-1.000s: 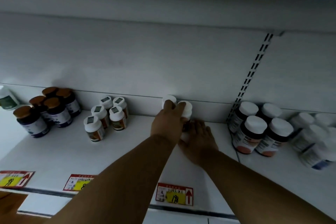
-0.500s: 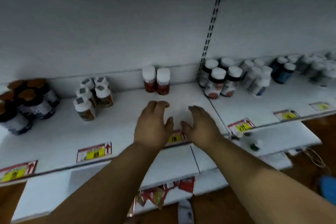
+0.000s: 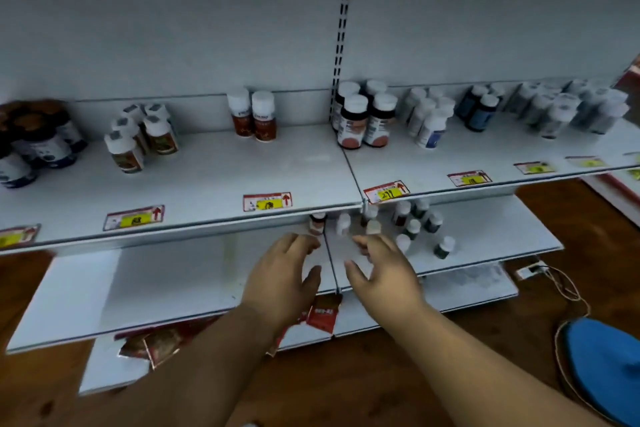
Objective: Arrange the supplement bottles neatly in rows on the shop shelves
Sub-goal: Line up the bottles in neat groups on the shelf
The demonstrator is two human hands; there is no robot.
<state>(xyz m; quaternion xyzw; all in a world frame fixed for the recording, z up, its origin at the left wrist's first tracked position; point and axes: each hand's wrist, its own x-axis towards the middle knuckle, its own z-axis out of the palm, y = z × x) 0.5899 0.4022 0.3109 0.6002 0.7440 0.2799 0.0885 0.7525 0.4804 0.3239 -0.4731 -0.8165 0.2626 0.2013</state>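
White-capped bottles (image 3: 412, 229) scattered, seemingly upright, on lower shelf (image 3: 485, 236), left hand (image 3: 280, 279), right hand (image 3: 382, 270) spread, empty.

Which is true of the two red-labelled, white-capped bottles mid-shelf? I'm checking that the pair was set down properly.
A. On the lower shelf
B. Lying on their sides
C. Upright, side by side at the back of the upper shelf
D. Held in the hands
C: the two red-labelled bottles stand upright, side by side against the upper shelf's back wall, while the left hand and right hand are empty below.

Brown-capped bottles (image 3: 31, 142) cut by left edge; far-right bottles (image 3: 585, 107) blurred
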